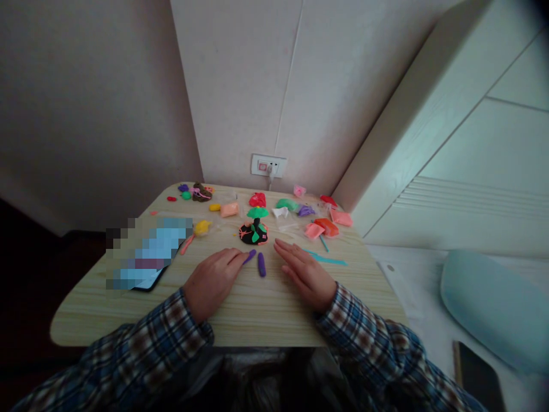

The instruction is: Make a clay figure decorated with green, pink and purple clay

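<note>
My left hand point(215, 279) is closed at the fingertips on one end of a thin purple clay strip point(251, 256), which points away toward the middle of the table. Just right of it, a thicker purple clay roll point(262, 265) lies on the wood. My right hand point(305, 274) holds nothing; its fingers are stretched out together, the palm facing inward over the tabletop. Beyond the hands stands a small clay model with a black base point(246, 234), green leaves and a green top point(258, 213).
A phone point(158, 252) with a blurred screen lies at the left of the table point(257, 326). Along the back are several clay lumps and packets, such as a yellow one point(202, 228) and an orange one point(327, 227). Blue plastic tools point(330, 260) lie beyond my right hand.
</note>
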`<state>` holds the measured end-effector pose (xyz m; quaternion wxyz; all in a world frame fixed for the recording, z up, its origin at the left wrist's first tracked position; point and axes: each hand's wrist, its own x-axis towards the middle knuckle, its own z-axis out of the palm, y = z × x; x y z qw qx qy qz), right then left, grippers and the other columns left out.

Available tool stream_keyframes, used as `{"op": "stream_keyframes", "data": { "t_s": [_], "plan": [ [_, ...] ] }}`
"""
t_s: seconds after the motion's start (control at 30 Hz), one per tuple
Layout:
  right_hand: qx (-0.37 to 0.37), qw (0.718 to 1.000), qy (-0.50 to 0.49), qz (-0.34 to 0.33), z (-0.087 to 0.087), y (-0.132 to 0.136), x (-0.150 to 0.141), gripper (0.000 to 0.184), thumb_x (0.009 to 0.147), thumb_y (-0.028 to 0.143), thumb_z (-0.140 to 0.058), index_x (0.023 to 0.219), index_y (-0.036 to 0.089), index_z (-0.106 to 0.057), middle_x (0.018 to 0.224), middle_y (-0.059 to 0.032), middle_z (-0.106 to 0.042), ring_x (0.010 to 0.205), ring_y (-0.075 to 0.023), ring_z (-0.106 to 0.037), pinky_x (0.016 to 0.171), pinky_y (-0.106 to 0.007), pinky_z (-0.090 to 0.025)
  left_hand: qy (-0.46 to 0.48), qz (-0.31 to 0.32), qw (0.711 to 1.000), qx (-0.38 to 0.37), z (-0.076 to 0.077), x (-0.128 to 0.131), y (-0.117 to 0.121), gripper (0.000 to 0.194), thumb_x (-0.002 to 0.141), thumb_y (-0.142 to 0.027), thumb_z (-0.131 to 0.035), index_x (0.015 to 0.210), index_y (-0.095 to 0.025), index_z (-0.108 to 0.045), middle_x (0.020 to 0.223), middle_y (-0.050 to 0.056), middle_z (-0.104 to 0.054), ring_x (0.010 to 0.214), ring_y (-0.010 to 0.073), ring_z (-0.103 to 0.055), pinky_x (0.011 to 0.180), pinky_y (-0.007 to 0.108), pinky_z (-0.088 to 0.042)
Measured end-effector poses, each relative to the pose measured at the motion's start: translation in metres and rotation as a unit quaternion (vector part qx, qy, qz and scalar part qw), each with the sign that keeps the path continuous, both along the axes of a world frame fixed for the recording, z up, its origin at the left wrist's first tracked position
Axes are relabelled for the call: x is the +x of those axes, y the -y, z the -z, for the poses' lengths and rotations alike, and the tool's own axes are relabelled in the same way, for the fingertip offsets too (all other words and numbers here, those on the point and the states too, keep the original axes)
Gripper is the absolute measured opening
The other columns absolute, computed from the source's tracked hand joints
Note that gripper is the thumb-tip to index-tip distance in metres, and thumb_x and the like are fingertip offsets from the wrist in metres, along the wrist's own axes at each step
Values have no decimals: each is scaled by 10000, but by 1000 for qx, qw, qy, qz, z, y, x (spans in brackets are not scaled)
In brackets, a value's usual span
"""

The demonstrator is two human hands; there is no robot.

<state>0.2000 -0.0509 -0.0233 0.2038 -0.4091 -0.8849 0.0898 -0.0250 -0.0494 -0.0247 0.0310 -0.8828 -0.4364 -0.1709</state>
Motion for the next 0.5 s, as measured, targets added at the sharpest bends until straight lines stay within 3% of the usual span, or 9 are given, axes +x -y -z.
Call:
{"op": "stream_keyframes", "data": {
  "t_s": [0.23, 0.5],
  "plan": [
    [35, 998, -47, -16, 0, -7, 2, 360, 883, 184, -321, 1196, 153, -496, 1221, -113, -542, 1144, -196, -485, 989, -417, -391, 26, -10, 1000, -14, -1, -7, -2, 301, 861, -139, -364, 1085, -144, -564, 987, 76, -616, 905, 193, -569, 826, 351, -474],
    [18, 995, 57, -82, 2, -7, -12, 401, 837, 69, -363, 1194, 191, -501, 1313, -87, -454, 1213, -194, -402, 983, -385, -381, 38, -20, 999, -11, -1, -21, -4, 295, 864, -185, -381, 1100, -149, -554, 969, 73, -610, 912, 198, -557, 834, 365, -460]
  ]
}}
